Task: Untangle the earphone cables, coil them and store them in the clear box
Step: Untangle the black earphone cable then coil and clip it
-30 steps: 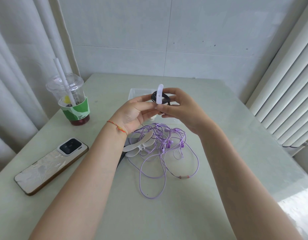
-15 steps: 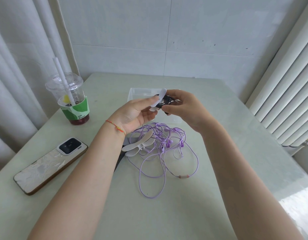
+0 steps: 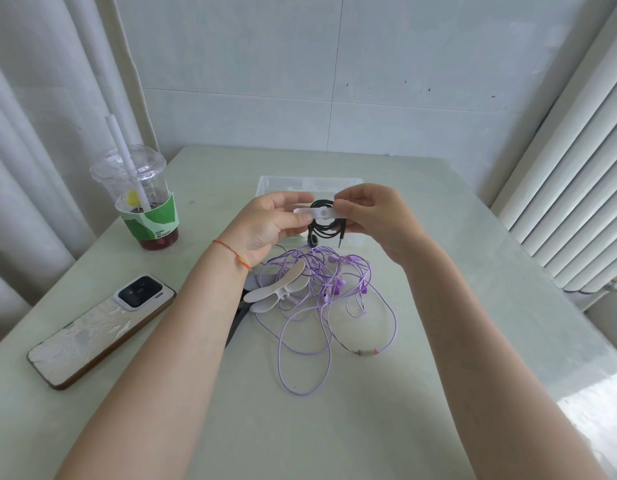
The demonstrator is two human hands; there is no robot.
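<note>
Both hands are raised above the table in front of the clear box (image 3: 282, 183). Between them is a small coil of black earphone cable (image 3: 325, 230), its jack plug pointing down at the right. A white cable tie strap (image 3: 317, 213) lies horizontally across the coil. My left hand (image 3: 265, 226) pinches the strap's left end. My right hand (image 3: 372, 216) pinches its right end together with the coil. Below the hands, a tangle of purple earphone cables (image 3: 320, 306) lies loose on the table, with more white tie straps (image 3: 277, 289) on its left side.
An iced drink cup (image 3: 144, 202) with a straw stands at the left. A phone (image 3: 102, 327) lies face down near the left front edge. Curtains hang on the left, blinds (image 3: 577, 168) on the right, and a tiled wall stands behind the table.
The white strap stood upright on the black coil a second ago; it now lies horizontally across it, stretched between both hands. The hands stayed at about the same place above the box.
</note>
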